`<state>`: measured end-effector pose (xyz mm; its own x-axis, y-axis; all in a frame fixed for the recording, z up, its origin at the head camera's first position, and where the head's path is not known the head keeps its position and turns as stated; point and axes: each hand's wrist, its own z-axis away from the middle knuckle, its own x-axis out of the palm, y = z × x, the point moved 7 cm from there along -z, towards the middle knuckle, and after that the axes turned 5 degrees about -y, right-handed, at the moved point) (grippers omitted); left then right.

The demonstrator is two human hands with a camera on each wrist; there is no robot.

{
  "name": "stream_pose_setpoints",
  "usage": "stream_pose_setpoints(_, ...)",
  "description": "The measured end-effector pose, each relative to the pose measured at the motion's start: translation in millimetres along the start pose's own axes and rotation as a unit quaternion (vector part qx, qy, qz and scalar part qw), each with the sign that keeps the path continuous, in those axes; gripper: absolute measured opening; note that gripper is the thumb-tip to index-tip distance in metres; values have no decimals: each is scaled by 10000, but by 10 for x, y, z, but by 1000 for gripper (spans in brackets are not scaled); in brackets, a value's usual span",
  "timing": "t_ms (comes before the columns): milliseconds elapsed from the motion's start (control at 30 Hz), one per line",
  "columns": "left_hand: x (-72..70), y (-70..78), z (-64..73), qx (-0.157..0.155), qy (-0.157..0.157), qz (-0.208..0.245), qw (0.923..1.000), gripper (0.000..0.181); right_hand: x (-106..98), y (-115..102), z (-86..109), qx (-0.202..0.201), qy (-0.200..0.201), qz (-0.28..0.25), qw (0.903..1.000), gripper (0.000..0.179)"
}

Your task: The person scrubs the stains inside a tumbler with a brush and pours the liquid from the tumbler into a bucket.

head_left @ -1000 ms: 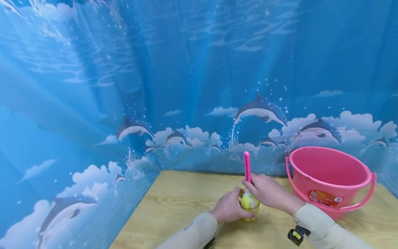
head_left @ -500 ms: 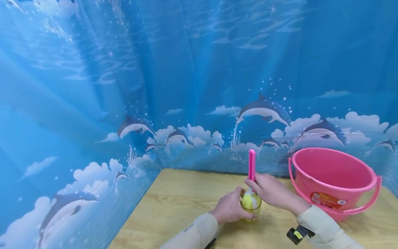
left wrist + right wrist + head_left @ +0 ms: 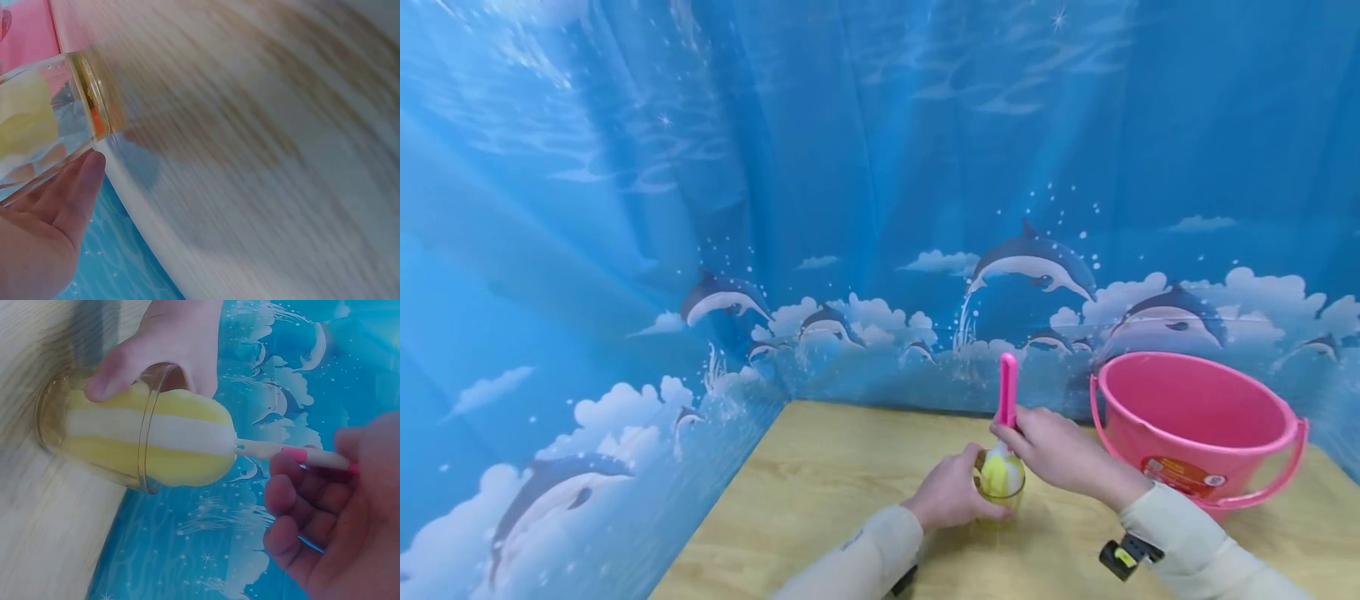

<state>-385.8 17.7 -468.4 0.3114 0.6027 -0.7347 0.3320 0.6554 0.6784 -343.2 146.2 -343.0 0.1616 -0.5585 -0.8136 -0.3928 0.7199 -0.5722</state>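
A clear, amber-tinted drinking glass (image 3: 59,450) stands on the wooden table, with the yellow-and-white sponge head (image 3: 200,434) of a bottle brush inside it and bulging above the rim. My left hand (image 3: 951,493) grips the glass from the left side, thumb along its near wall. In the left wrist view the fingers (image 3: 75,187) lie along the glass wall close to its base. My right hand (image 3: 1056,450) holds the brush by its pink-and-white handle (image 3: 1008,387), which points up above the glass. In the right wrist view the fingers curl around the handle's stem (image 3: 294,455).
A pink bucket (image 3: 1195,450) with its bail handle hanging down stands on the table (image 3: 842,450) to the right, close behind the right forearm. A blue dolphin-print curtain (image 3: 880,208) hangs along the table's back and left edges.
The brush handle has swung from a slight leftward lean to nearly upright, still in the right hand. The left hand keeps its grip on the glass. The head view has shifted slightly.
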Motion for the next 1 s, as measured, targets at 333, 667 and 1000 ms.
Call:
stream_pose_setpoints(333, 56, -36, 21, -83, -83, 197, 9997, 74, 9, -53, 34, -90, 73, 431, 9990, 26)
stream_pose_setpoints(667, 29, -51, 24, -329, -83, 143, 9993, 83, 74, -199, 66, -429, 220, 790, 9957, 20)
stream_pose_setpoints(1000, 26, 6, -43, -141, -91, 5, 9999, 77, 35, -152, 83, -413, 346, 816, 9952, 17)
